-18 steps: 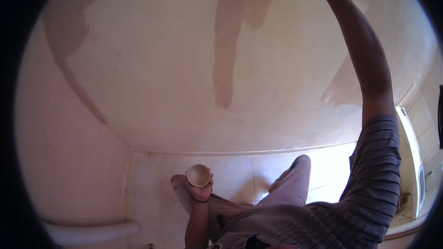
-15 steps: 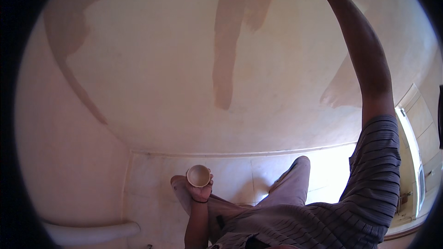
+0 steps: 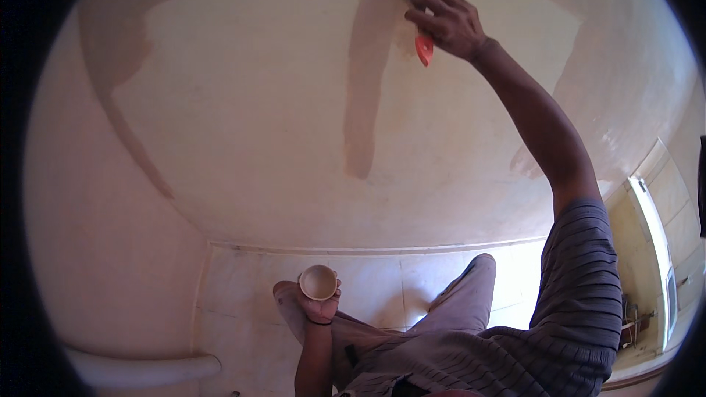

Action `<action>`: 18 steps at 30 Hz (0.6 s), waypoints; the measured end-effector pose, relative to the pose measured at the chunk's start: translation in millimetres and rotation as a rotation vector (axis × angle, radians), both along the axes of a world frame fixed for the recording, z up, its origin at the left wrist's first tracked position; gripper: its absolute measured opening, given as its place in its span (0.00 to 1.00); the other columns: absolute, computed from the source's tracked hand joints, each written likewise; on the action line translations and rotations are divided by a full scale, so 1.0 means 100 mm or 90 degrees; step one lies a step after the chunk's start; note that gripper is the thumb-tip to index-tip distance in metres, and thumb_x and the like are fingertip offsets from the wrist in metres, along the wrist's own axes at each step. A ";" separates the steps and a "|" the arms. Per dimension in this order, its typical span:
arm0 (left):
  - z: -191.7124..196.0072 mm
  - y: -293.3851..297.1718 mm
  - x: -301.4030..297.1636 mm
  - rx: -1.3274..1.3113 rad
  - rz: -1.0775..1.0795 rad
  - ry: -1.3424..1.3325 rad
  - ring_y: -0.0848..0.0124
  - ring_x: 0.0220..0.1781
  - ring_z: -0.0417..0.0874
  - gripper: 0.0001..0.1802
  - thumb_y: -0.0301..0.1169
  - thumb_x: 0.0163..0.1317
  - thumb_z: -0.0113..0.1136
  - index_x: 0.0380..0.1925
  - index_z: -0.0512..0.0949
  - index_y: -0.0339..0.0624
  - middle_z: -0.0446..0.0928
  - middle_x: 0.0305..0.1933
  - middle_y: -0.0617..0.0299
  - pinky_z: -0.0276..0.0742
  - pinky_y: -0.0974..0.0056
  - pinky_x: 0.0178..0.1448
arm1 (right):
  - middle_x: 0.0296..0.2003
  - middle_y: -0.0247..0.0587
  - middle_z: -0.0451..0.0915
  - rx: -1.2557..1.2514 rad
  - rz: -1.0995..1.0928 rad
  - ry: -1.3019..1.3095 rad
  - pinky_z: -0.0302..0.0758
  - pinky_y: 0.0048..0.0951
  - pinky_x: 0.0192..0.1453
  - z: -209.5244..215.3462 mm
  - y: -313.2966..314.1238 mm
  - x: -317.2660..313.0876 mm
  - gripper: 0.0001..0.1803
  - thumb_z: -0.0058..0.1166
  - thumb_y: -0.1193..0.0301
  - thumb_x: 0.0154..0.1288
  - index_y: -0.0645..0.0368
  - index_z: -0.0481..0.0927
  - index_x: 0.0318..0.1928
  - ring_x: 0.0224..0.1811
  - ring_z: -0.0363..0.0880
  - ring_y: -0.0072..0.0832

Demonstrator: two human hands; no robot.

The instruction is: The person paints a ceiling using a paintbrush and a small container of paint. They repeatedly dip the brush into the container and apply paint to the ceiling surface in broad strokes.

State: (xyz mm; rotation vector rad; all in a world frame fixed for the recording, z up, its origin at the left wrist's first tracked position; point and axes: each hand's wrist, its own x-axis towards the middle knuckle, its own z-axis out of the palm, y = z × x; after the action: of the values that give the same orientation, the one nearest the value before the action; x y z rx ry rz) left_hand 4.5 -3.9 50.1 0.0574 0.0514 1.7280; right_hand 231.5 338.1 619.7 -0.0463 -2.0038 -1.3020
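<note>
My right hand (image 3: 450, 23) is raised high in front of me, its fingers wrapped round a paintbrush (image 3: 424, 50) with a red handle end. The pale, wide bristles point upward and lie at the wall (image 3: 279, 103), over a darker brownish painted patch. Down low, my left hand (image 3: 321, 307) is closed round a small round cup (image 3: 318, 283), held with its mouth up. The inside of the cup looks pale beige; how much paint it holds I cannot tell. A dark band circles my left wrist.
Darker painted strips (image 3: 362, 117) mark the cream wall at the middle, left and right. A side wall (image 3: 95, 250) meets it at the left. Pale floor tiles (image 3: 375, 272) run along the wall's foot. A white pipe-like roll (image 3: 147, 371) lies lower left; a bright doorway (image 3: 658, 250) stands right.
My right hand has come down and to the left, bringing the whole brush into view. My left hand and the cup have barely moved.
</note>
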 end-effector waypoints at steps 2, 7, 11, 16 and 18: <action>-0.09 -0.04 0.04 0.001 -0.002 -0.013 0.41 0.48 0.85 0.39 0.64 0.70 0.49 0.63 0.76 0.41 0.81 0.55 0.38 0.88 0.48 0.43 | 0.50 0.34 0.85 -0.070 0.046 -0.035 0.85 0.32 0.48 -0.19 -0.18 -0.01 0.14 0.67 0.74 0.56 0.49 0.85 0.44 0.48 0.86 0.36; -0.43 0.01 -0.06 0.072 -0.037 0.002 0.42 0.57 0.78 0.47 0.63 0.57 0.67 0.69 0.69 0.46 0.71 0.63 0.38 0.85 0.49 0.51 | 0.46 0.41 0.87 -0.345 0.321 0.256 0.82 0.29 0.56 0.07 -0.07 0.11 0.06 0.63 0.80 0.68 0.61 0.85 0.44 0.51 0.86 0.32; -0.45 0.01 -0.03 0.066 -0.030 -0.011 0.42 0.56 0.78 0.46 0.62 0.58 0.67 0.68 0.69 0.45 0.71 0.63 0.38 0.85 0.49 0.51 | 0.38 0.40 0.87 -0.514 0.709 0.300 0.84 0.31 0.43 0.62 0.33 0.47 0.02 0.65 0.81 0.63 0.61 0.85 0.34 0.37 0.85 0.28; -0.21 -0.06 0.03 0.039 -0.003 -0.013 0.43 0.51 0.83 0.40 0.65 0.69 0.51 0.64 0.74 0.41 0.79 0.57 0.39 0.87 0.50 0.46 | 0.40 0.43 0.88 -0.098 0.338 0.339 0.84 0.30 0.43 0.65 -0.10 0.49 0.02 0.63 0.80 0.66 0.61 0.86 0.36 0.38 0.87 0.31; -0.16 -0.03 0.06 0.041 -0.009 -0.013 0.43 0.51 0.83 0.40 0.64 0.69 0.51 0.64 0.74 0.41 0.79 0.57 0.39 0.87 0.49 0.46 | 0.44 0.37 0.87 -0.047 0.198 0.264 0.83 0.32 0.50 0.56 0.03 0.56 0.09 0.66 0.76 0.62 0.53 0.86 0.43 0.44 0.86 0.34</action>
State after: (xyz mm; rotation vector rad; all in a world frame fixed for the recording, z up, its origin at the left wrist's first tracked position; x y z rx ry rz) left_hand 10.3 -6.6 34.3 0.0871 -0.0196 1.7158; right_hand 287.0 341.4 675.8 -0.0337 -1.6272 -0.9322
